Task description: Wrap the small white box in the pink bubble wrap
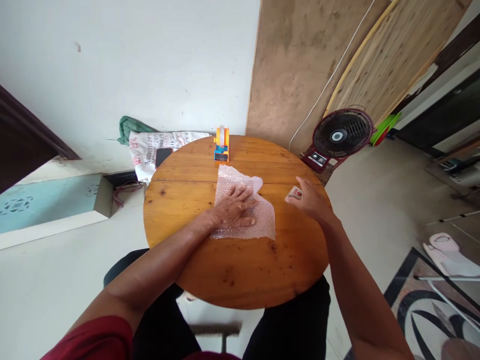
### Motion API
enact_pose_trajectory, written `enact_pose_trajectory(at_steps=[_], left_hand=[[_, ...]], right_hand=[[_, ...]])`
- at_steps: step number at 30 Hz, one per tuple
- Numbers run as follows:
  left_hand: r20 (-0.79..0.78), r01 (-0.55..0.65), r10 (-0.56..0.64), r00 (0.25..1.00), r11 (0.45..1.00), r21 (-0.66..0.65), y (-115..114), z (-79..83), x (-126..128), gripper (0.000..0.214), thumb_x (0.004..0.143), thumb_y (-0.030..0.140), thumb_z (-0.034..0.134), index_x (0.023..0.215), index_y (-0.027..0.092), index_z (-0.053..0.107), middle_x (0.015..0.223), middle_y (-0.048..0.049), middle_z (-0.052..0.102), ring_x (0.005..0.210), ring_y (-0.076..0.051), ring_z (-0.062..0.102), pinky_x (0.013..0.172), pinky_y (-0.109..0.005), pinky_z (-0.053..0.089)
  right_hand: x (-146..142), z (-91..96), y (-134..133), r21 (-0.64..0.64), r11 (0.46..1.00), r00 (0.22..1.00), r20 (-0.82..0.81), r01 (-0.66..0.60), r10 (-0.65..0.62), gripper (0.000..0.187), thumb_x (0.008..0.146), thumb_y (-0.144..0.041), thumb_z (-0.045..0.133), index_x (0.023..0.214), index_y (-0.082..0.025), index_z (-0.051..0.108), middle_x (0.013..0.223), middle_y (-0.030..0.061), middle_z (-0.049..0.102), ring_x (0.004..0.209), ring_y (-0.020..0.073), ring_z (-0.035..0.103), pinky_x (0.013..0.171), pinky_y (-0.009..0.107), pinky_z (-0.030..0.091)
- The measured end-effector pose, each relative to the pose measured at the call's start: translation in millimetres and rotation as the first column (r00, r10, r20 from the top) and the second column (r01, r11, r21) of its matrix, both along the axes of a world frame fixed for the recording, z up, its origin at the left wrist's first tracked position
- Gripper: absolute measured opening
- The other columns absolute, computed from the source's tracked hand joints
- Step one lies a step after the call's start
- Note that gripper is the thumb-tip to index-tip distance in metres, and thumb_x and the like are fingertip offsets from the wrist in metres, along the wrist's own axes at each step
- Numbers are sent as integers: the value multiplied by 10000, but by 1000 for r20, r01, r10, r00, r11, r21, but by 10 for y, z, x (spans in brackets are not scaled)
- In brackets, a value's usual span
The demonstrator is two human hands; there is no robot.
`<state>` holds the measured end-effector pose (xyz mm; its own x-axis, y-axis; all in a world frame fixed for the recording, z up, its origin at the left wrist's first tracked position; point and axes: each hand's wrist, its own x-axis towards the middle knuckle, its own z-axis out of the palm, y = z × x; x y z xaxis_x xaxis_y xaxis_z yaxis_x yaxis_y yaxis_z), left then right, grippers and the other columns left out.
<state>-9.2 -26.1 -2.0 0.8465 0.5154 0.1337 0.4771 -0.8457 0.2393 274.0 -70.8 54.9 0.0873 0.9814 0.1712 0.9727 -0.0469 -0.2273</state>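
Note:
A sheet of bubble wrap [258, 227] lies on the round wooden table, its right edge curled up. My left hand [234, 207] rests flat on the sheet with its fingers spread. To the right of the wrap is a small flat box [295, 193], whitish with a red mark. My right hand [312, 199] is at this box, thumb along its near edge and index finger stretched out beyond it, apart from the thumb. The hand hides the box's right side. At the table's far side stands an orange and blue tape dispenser [221, 145] with a roll of tape.
The wooden table [225, 280] has its near edge over my legs. A dark red fan [337, 135] stands beyond its right side. Printed white sacks [140, 155] and a green bag [131, 129] lie behind the left side, against the wall. A white cable [330, 77] hangs down the board.

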Motion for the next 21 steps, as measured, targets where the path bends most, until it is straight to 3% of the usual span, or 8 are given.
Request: enact_pose_trajectory(at_steps=[5,8,10,12,15,17,19,21], left_hand=[[1,-7,7,1000,1000,-5,-6,3,-5,737,879,700,455,1473,263,447,1566,-175,345,1467,-401,254,1161,-620,163],[22,-3,3,1000,1000,-2,-7,-7,-9,734,873,697,475,1474,278,441,1580,-167,325,1472,-400,243,1159,-632,161],[28,6,-6,1000,1000,-4,-4,-4,-8,718,873,687,486,1467,284,452,1577,-166,330,1478,-400,227,1161,-641,152],[11,5,-5,1000,1000,-10,0,13,-2,697,883,648,505,1473,282,443,1575,-170,331,1483,-406,212,1161,-652,143],[-67,-13,11,998,1000,-28,-1,58,8,681,884,533,573,1487,258,417,1592,-179,297,1484,-418,205,1164,-661,133],[-97,-13,9,995,999,-45,-12,83,14,627,895,452,584,1469,246,437,1602,-163,288,1486,-408,208,1176,-646,136],[-52,-31,28,998,998,-58,-31,91,17,551,920,402,556,1434,223,472,1587,-130,337,1481,-375,245,1201,-586,168],[48,-123,126,991,990,-65,-49,79,18,508,928,410,536,1391,203,511,1525,-88,448,1452,-325,324,1211,-479,235]], right_hand=[[109,-48,-138,-94,985,987,-55,147,-153,577,778,-354,625,1317,-161,555,1214,162,672,1090,345,632,941,496,474],[23,59,-290,-58,985,926,-336,162,-172,494,765,-383,654,1212,-178,616,1109,132,710,1008,315,659,914,475,493],[-133,179,-436,-86,996,772,-634,-19,-40,473,790,-408,642,1215,-204,607,1145,104,704,1030,277,663,909,427,511],[-386,284,-576,-150,948,599,-799,-281,51,471,778,-390,684,1212,-219,617,1177,83,694,1034,257,667,895,393,521],[-870,323,-659,-183,765,422,-898,-617,125,537,756,-341,741,1267,-237,612,1162,59,695,1036,241,662,887,372,518],[-1155,264,-589,-145,674,352,-918,-724,181,518,742,-338,756,1239,-250,637,1129,29,699,1044,227,649,907,365,504],[-1335,168,-434,-102,682,321,-926,-724,201,480,718,-331,766,1181,-258,661,1107,9,700,1045,221,645,911,358,502],[-1391,53,-236,-53,763,316,-927,-644,203,452,730,-334,740,1168,-258,658,1110,7,697,1044,222,647,902,355,508]])
